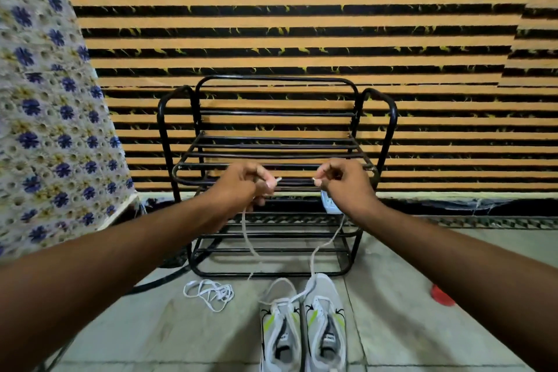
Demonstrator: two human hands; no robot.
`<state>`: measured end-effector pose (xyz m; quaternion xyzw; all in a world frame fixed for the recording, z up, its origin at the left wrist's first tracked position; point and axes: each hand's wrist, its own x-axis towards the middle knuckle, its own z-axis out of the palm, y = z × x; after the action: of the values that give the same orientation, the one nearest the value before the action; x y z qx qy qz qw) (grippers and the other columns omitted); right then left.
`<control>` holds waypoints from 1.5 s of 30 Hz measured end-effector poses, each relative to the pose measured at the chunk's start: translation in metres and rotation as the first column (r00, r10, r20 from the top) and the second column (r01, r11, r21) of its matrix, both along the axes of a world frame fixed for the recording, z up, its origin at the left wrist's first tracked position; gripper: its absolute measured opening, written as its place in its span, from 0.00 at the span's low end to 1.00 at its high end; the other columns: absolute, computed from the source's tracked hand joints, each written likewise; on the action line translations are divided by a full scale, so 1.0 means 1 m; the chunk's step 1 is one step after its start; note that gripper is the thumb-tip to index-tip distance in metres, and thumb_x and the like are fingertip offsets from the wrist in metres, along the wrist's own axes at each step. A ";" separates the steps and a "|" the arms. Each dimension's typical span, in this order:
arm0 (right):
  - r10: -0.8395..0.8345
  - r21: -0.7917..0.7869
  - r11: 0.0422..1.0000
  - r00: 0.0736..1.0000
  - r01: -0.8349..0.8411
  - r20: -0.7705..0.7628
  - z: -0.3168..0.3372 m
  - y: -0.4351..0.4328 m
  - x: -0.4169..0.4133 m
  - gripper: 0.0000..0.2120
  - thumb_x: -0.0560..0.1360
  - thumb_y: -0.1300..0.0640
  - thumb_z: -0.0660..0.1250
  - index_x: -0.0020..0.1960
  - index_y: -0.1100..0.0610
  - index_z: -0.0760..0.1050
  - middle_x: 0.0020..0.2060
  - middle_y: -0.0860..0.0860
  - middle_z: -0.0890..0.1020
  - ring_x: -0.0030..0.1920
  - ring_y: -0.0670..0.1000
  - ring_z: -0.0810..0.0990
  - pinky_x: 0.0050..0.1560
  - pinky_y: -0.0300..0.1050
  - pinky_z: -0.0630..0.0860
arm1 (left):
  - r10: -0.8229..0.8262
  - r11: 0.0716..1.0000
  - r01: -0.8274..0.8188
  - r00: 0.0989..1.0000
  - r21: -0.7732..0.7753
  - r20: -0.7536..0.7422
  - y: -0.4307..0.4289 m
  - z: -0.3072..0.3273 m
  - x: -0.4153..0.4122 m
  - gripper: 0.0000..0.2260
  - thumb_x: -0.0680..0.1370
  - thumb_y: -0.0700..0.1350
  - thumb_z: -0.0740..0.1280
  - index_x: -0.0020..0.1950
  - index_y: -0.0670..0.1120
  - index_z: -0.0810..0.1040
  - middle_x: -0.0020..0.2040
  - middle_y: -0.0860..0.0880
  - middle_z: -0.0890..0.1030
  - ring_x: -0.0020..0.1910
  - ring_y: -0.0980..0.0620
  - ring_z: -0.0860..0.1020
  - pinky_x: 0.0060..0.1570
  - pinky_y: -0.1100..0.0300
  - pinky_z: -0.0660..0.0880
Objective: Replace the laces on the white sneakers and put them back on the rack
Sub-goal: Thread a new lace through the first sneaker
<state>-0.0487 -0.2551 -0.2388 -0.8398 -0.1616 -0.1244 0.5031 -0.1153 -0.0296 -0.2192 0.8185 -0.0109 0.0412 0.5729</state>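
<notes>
Two white-and-grey sneakers stand side by side on the floor, the left sneaker (280, 326) and the right sneaker (324, 323), toes toward a black metal shoe rack (271, 145). A white lace (315, 254) runs up from the shoes to both raised hands. My left hand (241, 187) pinches one lace end; my right hand (341, 184) pinches the other end. Both hands hover in front of the rack's upper shelf. A second loose white lace (210, 293) lies coiled on the floor left of the sneakers.
An orange-and-black striped cloth (302, 24) hangs behind the rack. A floral crocheted cover (45, 100) drapes over something at the left. A red object (442, 294) lies on the tile floor at right. A small white tag-like item (329, 204) shows beneath my right hand.
</notes>
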 end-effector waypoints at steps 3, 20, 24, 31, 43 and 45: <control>0.025 -0.084 0.996 0.999 -0.028 -0.039 -0.041 0.001 0.001 0.08 0.72 0.63 0.74 0.38 0.51 0.81 0.36 0.52 0.84 0.41 0.52 0.82 0.45 0.47 0.78 | -0.036 0.999 0.037 0.994 0.014 -0.104 -0.002 -0.043 0.001 0.01 0.79 0.37 0.72 0.48 0.39 0.82 0.36 0.49 0.83 0.30 0.58 0.78 0.28 0.66 0.71; 0.187 0.017 0.981 0.917 -0.194 -0.354 -0.262 0.034 0.008 0.08 0.72 0.70 0.72 0.46 0.59 0.82 0.31 0.50 0.80 0.34 0.40 0.80 0.43 0.40 0.76 | 0.123 0.942 0.013 0.916 0.335 -0.382 0.003 -0.321 0.007 0.05 0.64 0.48 0.66 0.34 0.53 0.82 0.36 0.58 0.84 0.41 0.57 0.83 0.49 0.56 0.79; 0.092 -0.055 0.991 0.916 -0.123 -0.391 -0.285 0.034 0.001 0.18 0.70 0.63 0.75 0.54 0.48 0.77 0.32 0.47 0.82 0.38 0.42 0.82 0.45 0.44 0.78 | 0.234 0.913 -0.120 0.937 0.391 -0.260 -0.016 -0.322 -0.003 0.11 0.65 0.45 0.66 0.41 0.60 0.80 0.44 0.60 0.81 0.49 0.58 0.80 0.52 0.54 0.76; 0.076 -0.096 0.988 0.918 -0.123 -0.390 -0.299 0.043 -0.004 0.16 0.70 0.64 0.73 0.52 0.48 0.76 0.32 0.48 0.83 0.37 0.40 0.82 0.45 0.41 0.78 | 0.003 0.955 0.075 0.965 0.287 -0.263 -0.029 -0.322 -0.015 0.28 0.60 0.49 0.74 0.59 0.50 0.77 0.54 0.52 0.72 0.48 0.58 0.75 0.50 0.66 0.72; 0.085 -0.245 0.956 0.950 -0.163 -0.299 -0.314 0.055 -0.008 0.12 0.71 0.67 0.66 0.50 0.53 0.73 0.33 0.47 0.82 0.38 0.43 0.80 0.40 0.35 0.71 | 0.236 0.972 -0.227 0.912 0.066 -0.335 -0.025 -0.342 -0.022 0.25 0.64 0.56 0.66 0.59 0.49 0.82 0.54 0.49 0.80 0.52 0.51 0.80 0.56 0.49 0.77; 0.061 -0.221 0.967 0.955 -0.129 -0.292 -0.318 0.058 -0.006 0.12 0.72 0.65 0.66 0.48 0.50 0.71 0.32 0.47 0.82 0.38 0.45 0.81 0.42 0.41 0.75 | 0.234 0.968 -0.252 0.905 -0.004 -0.357 -0.025 -0.346 -0.024 0.22 0.67 0.51 0.67 0.60 0.49 0.81 0.54 0.49 0.81 0.47 0.48 0.80 0.48 0.48 0.75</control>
<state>-0.0548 -0.1968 -0.5570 -0.8943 -0.1424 0.0414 0.4221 -0.1388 -0.0550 -0.5649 0.7930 0.1951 -0.0352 0.5760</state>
